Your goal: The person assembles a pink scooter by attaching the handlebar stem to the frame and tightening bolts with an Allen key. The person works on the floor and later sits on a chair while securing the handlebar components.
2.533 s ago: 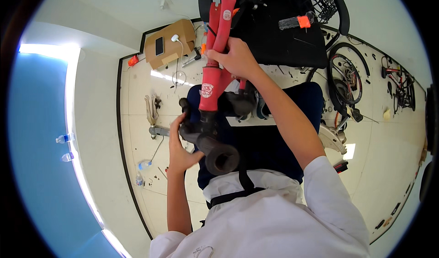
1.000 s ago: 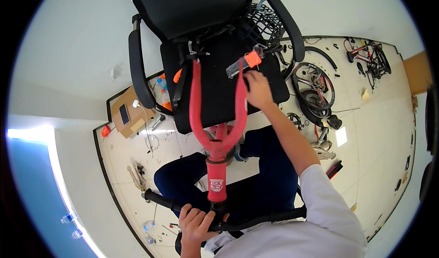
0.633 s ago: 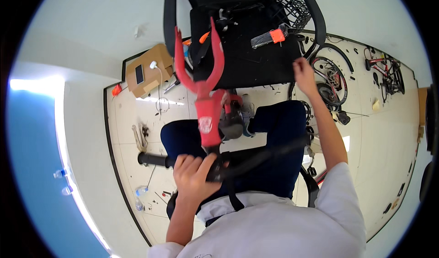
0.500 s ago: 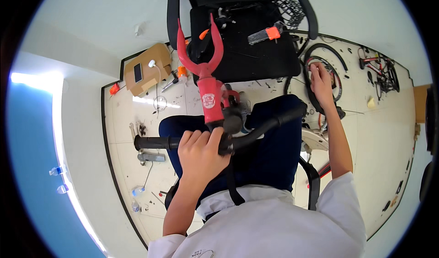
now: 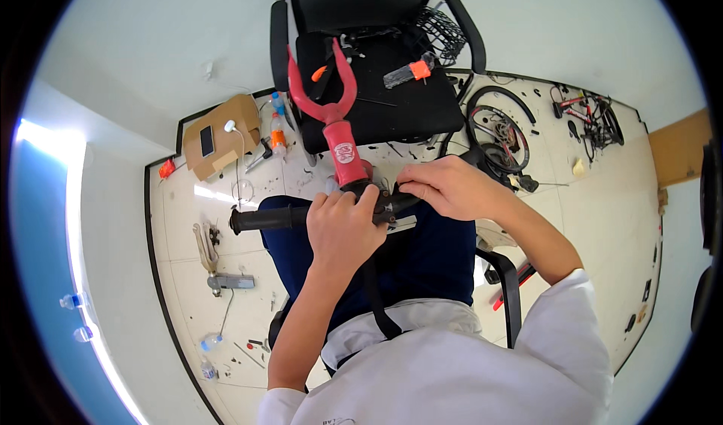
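A red bicycle fork (image 5: 330,114) points away from me over my lap, its two prongs upward in view. Its red tube (image 5: 341,135) carries a round white badge. At the near end sits a black handlebar (image 5: 263,220), its left grip sticking out to the left. My left hand (image 5: 343,229) is wrapped round the handlebar close to the red tube. My right hand (image 5: 456,188) is at the bar's right side by the stem, thumb and fingers pinched together. Whatever lies between those fingertips is hidden.
Ahead stands a black office chair (image 5: 376,112) with small parts and an orange-and-grey item on its seat. Wheel parts (image 5: 497,127) and a red bike frame (image 5: 580,112) lie on the right floor. Cardboard with a phone (image 5: 206,141), bottles and a hammer (image 5: 230,281) are at left.
My right hand has come in from the far right to the handlebar beside the stem. The left hand keeps its hold. The view has shifted slightly.
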The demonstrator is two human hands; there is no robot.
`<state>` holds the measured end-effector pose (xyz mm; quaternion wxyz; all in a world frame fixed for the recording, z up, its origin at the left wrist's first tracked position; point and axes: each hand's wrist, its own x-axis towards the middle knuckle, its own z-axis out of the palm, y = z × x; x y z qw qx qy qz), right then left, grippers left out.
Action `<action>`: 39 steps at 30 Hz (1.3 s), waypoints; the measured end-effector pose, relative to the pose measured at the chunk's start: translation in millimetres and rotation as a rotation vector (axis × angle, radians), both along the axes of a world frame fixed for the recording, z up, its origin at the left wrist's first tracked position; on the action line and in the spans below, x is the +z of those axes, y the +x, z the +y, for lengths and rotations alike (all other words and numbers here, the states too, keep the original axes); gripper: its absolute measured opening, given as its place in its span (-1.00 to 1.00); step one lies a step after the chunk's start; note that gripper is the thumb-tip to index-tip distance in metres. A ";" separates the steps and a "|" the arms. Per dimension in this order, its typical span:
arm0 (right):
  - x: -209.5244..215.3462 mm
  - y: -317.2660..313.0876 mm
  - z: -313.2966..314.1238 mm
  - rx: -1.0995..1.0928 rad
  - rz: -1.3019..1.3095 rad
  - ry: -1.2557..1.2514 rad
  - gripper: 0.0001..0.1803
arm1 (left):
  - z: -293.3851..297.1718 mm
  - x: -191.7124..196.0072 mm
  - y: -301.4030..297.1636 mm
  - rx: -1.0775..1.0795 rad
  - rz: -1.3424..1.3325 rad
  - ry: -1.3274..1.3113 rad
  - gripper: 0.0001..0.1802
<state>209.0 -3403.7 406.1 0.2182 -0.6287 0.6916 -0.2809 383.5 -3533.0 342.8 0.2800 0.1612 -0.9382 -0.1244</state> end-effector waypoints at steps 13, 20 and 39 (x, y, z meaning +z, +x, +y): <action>-11.0 -15.7 -31.0 0.310 0.243 -0.104 -0.84 | -8.4 -1.3 5.6 -0.017 0.032 0.088 -0.71; -5.2 -27.1 -40.6 0.534 0.518 -0.113 -0.81 | -13.4 -3.5 7.4 -0.033 0.037 0.100 -0.70; -6.1 -3.8 -39.1 0.432 0.468 -0.154 -0.67 | -18.3 -7.2 10.4 -0.005 0.062 0.081 -0.72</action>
